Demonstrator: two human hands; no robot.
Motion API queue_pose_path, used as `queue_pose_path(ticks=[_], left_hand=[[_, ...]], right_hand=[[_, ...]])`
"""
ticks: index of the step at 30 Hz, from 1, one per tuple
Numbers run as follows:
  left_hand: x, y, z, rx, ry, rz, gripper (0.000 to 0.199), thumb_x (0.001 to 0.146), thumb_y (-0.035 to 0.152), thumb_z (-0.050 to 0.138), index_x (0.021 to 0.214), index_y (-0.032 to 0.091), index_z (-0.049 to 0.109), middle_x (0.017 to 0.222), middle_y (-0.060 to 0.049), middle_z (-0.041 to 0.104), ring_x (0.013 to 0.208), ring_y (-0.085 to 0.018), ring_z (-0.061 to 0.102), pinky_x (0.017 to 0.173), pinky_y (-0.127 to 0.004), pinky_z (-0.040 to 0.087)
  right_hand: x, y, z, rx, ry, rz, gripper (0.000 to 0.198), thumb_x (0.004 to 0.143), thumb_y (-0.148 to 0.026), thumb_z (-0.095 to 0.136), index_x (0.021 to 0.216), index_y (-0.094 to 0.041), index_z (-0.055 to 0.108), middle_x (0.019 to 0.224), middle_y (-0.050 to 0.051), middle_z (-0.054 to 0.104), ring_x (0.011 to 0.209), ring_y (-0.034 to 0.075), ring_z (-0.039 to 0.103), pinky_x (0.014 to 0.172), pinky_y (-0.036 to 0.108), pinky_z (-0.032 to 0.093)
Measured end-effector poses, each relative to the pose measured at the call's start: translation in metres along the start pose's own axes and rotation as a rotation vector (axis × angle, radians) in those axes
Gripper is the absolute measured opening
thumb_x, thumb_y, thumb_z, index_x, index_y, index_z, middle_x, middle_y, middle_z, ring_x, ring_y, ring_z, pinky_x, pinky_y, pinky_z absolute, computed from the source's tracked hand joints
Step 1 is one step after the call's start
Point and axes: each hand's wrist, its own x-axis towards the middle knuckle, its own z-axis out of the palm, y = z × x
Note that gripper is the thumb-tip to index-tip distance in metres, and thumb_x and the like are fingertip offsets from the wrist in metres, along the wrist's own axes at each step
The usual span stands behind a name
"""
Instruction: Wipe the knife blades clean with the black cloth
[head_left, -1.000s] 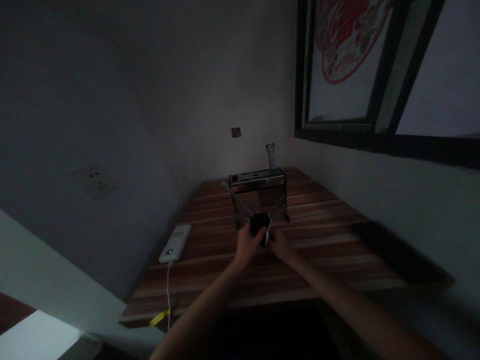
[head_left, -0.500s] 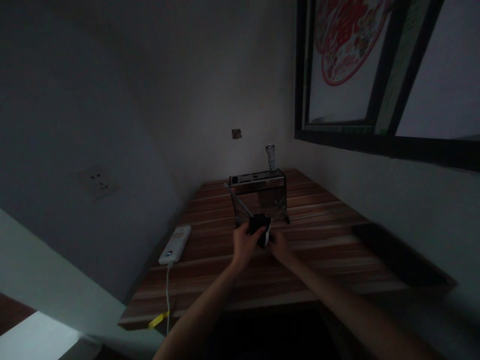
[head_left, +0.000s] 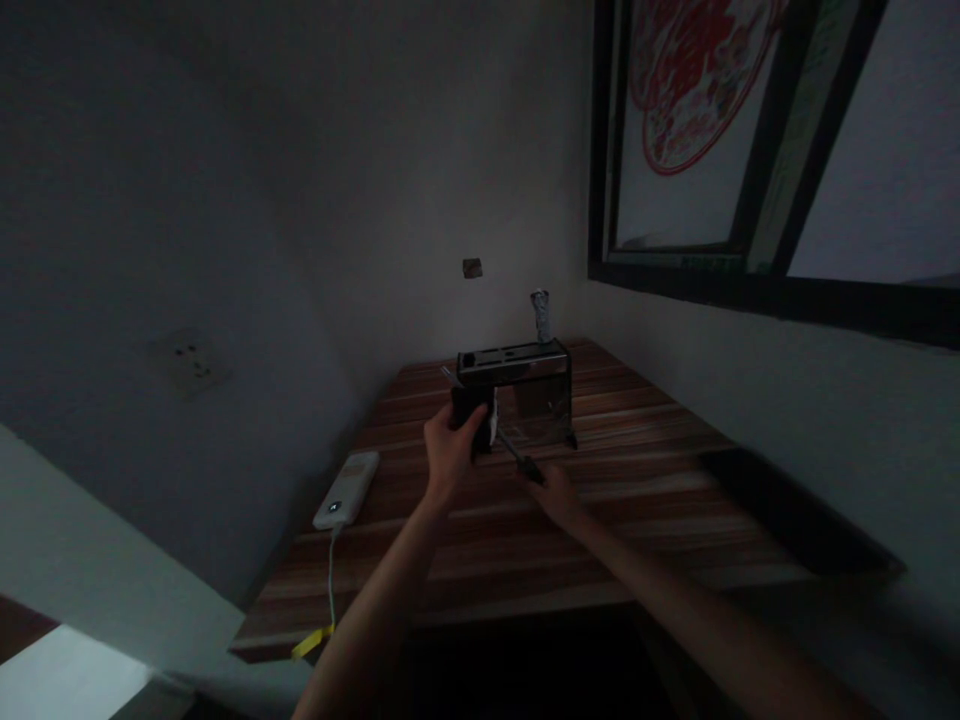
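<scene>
While the left hand [head_left: 448,445] grips a black object [head_left: 471,402] near the middle of the frame, its thumb laid across the near side, the right hand [head_left: 556,495] just right of centre is closed narrowly around the dark handle of a slim tool [head_left: 519,457]. The tool's thin grey shaft slants up and left toward the pale, ragged-looking edge of the black object; whether its tip touches that edge is too dark to tell. Past the object's upper left corner juts the end of a thin pale rod [head_left: 450,376]. Both hands are raised in front of a low, dark-framed stand [head_left: 517,365] with openings along its top and a glossy front; what it contains cannot be made out. Behind its right end, a silvery, crinkled cylinder [head_left: 542,318] rises upright. All this is set around a table [head_left: 637,480] with reddish-brown striped grain. At the lower left lies a white device [head_left: 347,490] with a cable [head_left: 331,580] running down past a yellow strip [head_left: 312,642] at the table edge, and at the lower right lies a dark flat slab [head_left: 799,510]. The room is dim: a socket [head_left: 191,362] marks the grey wall [head_left: 360,170] at left, while a large black-framed panel [head_left: 697,200] with red patterning fills the upper right.
</scene>
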Motion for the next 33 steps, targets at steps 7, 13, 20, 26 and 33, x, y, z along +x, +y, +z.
queue_pose_path(ticks=[7,13,20,26,33], left_hand=[[0.031,0.021,-0.013,0.018,0.055,0.121,0.033,0.061,0.037,0.069,0.079,0.01,0.067,0.069,-0.002,0.066,0.06,-0.012,0.058,0.054,-0.018,0.043],[0.04,0.029,-0.015,0.025,0.084,0.161,0.029,0.063,0.036,0.067,0.075,0.01,0.068,0.065,-0.002,0.064,0.057,-0.011,0.056,0.052,-0.018,0.041],[0.023,0.027,-0.006,0.057,0.004,0.106,0.029,0.064,0.035,0.067,0.077,0.01,0.067,0.068,-0.003,0.066,0.059,-0.013,0.058,0.053,-0.019,0.042],[-0.001,0.004,0.006,0.165,-0.11,0.048,0.031,0.066,0.036,0.065,0.08,0.009,0.066,0.072,-0.005,0.067,0.065,-0.015,0.06,0.055,-0.02,0.044],[-0.037,-0.031,0.02,0.296,-0.251,0.014,0.029,0.067,0.031,0.065,0.087,0.011,0.066,0.078,-0.007,0.069,0.07,-0.018,0.062,0.06,-0.023,0.047]], right_hand=[[0.0,0.0,0.0,-0.016,-0.007,0.013,0.038,0.072,-0.048,0.052,0.054,-0.014,0.057,0.049,-0.002,0.046,0.047,0.011,0.045,0.046,0.021,0.028],[0.001,0.003,0.001,-0.017,-0.023,0.016,0.039,0.072,-0.05,0.052,0.055,-0.015,0.054,0.05,-0.002,0.044,0.049,0.012,0.043,0.047,0.022,0.027],[0.001,0.003,0.0,0.008,-0.022,0.021,0.038,0.072,-0.048,0.052,0.053,-0.015,0.051,0.049,-0.003,0.042,0.048,0.01,0.04,0.046,0.022,0.026],[0.001,0.002,0.0,0.052,-0.005,0.021,0.032,0.072,-0.043,0.052,0.06,-0.014,0.057,0.054,-0.001,0.051,0.055,0.014,0.048,0.05,0.023,0.033],[0.002,0.007,0.0,0.144,-0.048,-0.013,0.017,0.069,-0.022,0.05,0.07,-0.013,0.064,0.065,0.003,0.063,0.064,0.019,0.056,0.059,0.027,0.042]])
